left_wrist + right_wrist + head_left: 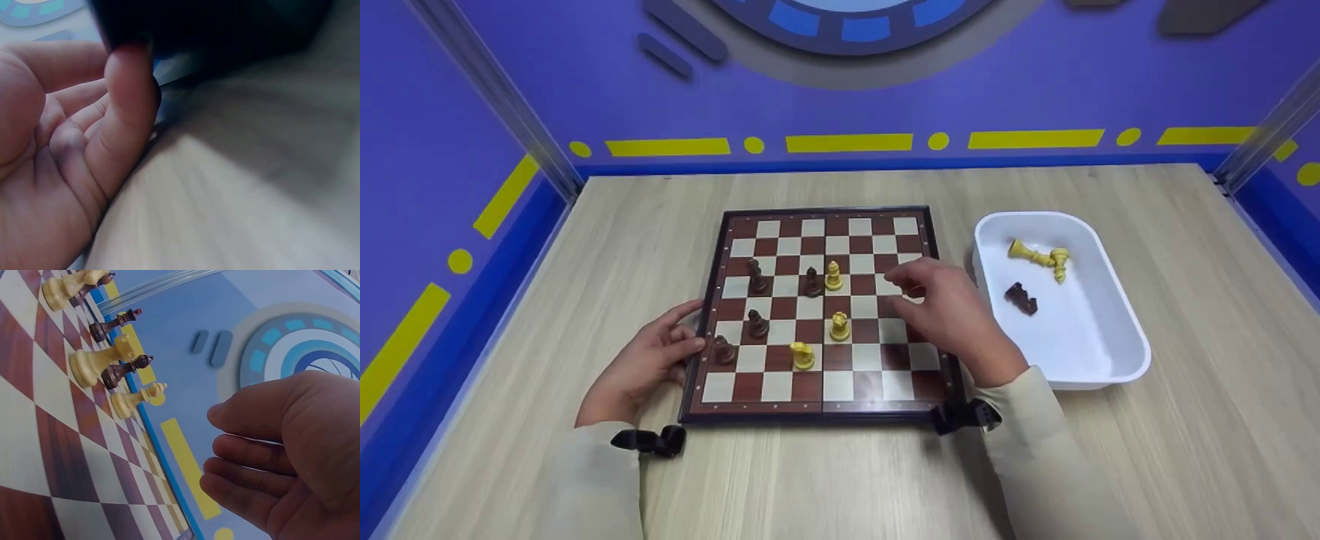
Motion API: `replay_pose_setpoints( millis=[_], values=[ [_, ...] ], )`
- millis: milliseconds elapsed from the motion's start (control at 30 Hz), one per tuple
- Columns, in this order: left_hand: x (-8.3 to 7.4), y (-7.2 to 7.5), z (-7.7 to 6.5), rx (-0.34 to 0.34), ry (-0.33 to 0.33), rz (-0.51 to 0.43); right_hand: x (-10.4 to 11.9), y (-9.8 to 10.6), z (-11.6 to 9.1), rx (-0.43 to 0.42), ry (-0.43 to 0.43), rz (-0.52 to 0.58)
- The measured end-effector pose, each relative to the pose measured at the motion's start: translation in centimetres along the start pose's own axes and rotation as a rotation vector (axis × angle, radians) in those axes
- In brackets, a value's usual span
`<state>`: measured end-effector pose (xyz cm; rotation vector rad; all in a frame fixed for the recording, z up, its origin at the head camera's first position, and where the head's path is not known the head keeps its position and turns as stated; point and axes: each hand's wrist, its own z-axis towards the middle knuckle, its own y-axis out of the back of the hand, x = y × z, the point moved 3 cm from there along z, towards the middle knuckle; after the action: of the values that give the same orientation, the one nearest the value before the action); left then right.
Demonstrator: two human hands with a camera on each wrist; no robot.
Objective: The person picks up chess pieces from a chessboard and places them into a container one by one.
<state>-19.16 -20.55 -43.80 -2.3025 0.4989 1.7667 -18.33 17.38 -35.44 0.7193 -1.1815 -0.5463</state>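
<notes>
A brown-and-white chessboard [853, 385] lies on the table with several pieces standing on it. My left hand [649, 364] touches its left edge with thumb and fingers; in the left wrist view a fingertip [129, 73] meets the board's dark side. Over the right part of the board hovers my right hand [949, 311], thumb and fingers apart, nothing between them. Nearest to it stand a yellow rook [840, 326] and a yellow bishop [833, 276], with a dark bishop [812, 282] beside the latter. A yellow knight [803, 355] is closer to the front.
To the board's right sits a white tray [1076, 356] holding two yellow pieces [1031, 253] and a dark piece [1021, 298], all lying down. More dark pieces [757, 324] stand on the board's left part. A purple wall [855, 109] closes off the table's back.
</notes>
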Motion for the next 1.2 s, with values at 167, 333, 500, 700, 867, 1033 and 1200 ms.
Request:
replay_pose_setpoints(
  millis=[167,333,500,700,867,1033,1200],
  values=[
    [0.0,0.0,0.0,0.001,0.002,0.003,0.2,-0.7,-0.1,0.022,0.010,0.021],
    [0.0,0.0,0.0,0.007,-0.002,0.001,0.5,-1.3,-0.1,0.031,0.034,0.016],
    [0.0,0.0,-0.1,0.006,0.002,-0.002,0.8,-2.0,-0.1,0.042,0.041,0.012],
    [-0.1,-0.1,-0.1,0.000,0.009,-0.021,1.1,-2.9,-0.1,0.087,0.027,0.024],
    [0.0,-0.1,-0.1,-0.004,0.005,-0.021,1.2,-3.6,-0.1,0.100,0.027,0.047],
    [0.0,-0.1,0.0,-0.002,0.001,-0.028,1.3,-4.4,-0.2,0.113,0.058,0.043],
    [0.1,-0.1,0.1,0.000,-0.004,-0.019,1.5,-5.2,-0.3,0.109,0.080,0.071]
  ],
)
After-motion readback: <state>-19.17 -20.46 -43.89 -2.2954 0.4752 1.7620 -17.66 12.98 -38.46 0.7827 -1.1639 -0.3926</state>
